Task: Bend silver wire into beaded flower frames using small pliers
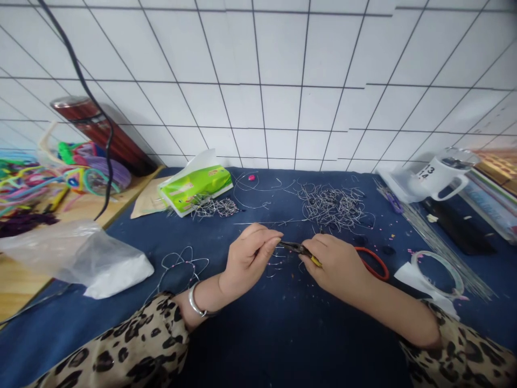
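Here the pliers [297, 248], gripped in the right hand [337, 264], lie pointing left, their nose meeting the wire [279, 246] pinched by the left hand [248, 258], midway between both hands over the desk [283, 334].

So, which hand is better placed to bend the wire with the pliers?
Probably the right. The right hand grips the pliers, their tips at the thin wire that the left hand pinches.

Yellow and red handles on the pliers [301, 250] at the fingers [266, 243], navy cloth [283, 323] beneath them, leopard-print sleeves [133, 345] behind, silver wire pile [331, 205] just beyond, lime-green tissue pack [196, 188] far left.
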A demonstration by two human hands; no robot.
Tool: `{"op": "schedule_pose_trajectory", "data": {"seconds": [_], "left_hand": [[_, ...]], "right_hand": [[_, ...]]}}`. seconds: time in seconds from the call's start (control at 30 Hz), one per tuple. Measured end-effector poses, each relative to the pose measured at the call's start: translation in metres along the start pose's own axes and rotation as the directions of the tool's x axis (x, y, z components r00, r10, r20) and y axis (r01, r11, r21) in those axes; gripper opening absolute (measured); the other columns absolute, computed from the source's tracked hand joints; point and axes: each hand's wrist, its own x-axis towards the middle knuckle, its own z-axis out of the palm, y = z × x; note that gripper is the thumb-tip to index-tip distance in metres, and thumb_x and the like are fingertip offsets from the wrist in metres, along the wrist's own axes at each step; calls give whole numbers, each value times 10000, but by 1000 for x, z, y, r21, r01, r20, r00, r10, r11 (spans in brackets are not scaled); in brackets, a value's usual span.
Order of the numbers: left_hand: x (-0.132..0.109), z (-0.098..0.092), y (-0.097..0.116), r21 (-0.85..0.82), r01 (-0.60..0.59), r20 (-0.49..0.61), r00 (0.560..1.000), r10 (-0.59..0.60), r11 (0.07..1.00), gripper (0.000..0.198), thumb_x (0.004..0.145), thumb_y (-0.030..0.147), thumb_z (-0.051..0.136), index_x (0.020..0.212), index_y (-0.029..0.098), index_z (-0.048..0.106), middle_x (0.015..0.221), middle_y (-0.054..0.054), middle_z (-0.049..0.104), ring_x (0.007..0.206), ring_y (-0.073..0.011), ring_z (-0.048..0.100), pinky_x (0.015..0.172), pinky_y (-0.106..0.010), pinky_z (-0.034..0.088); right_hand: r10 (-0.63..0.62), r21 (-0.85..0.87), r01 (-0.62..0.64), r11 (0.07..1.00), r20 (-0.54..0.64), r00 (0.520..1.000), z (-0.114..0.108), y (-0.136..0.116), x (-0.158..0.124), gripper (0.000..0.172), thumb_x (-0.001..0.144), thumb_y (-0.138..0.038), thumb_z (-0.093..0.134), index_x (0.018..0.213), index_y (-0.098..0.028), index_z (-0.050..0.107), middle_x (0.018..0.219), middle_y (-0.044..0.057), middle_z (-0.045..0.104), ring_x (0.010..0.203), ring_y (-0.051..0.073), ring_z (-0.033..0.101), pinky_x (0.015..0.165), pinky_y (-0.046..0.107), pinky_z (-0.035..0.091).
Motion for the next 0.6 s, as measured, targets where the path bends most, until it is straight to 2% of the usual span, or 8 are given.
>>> {"op": "schedule_pose_trajectory", "data": {"seconds": [0.13, 0.27, 0.53, 0.6], "left_hand": [[-1, 0, 1, -15, 19, 9, 1000, -18, 1000, 162, 844, 120, 534, 966, 173, 628, 774, -28, 594, 721, -119, 533, 669, -258, 444], [-1, -1, 1, -27, 88, 18, 996, -88, 996, 150, 855, 143, 526, 968, 172, 621, 780, -28, 594, 725, -120, 529, 687, -266, 439], [-1, 0, -1, -75, 162, 21, 987, -161, 984, 131, 864, 185, 520, 935, 177, 628, 705, -10, 563, 676, -117, 513, 665, -263, 420], [-1, 1, -2, -103, 211, 32, 977, -209, 972, 131, 867, 202, 516, 933, 173, 626, 677, -1, 533, 647, -110, 504, 648, -257, 413]], "right_hand": [[34, 43, -36, 998, 39, 999, -1, 1, 1, 156, 864, -274, 452, 843, -185, 578, 769, 20, 564, 732, 142, 499, 676, 263, 367], [90, 160, -111, 981, 133, 987, -4, 1, 4, 115, 834, -275, 499, 786, -193, 565, 742, -7, 554, 699, 119, 496, 640, 238, 353], [121, 404, -236, 884, 291, 949, -9, 4, 8, 147, 816, -294, 517, 717, -199, 570, 631, -51, 503, 607, 83, 457, 562, 210, 301], [130, 448, -270, 853, 319, 939, -8, 5, 9, 159, 819, -298, 509, 712, -198, 572, 622, -54, 495, 596, 79, 454, 556, 207, 299]]}}
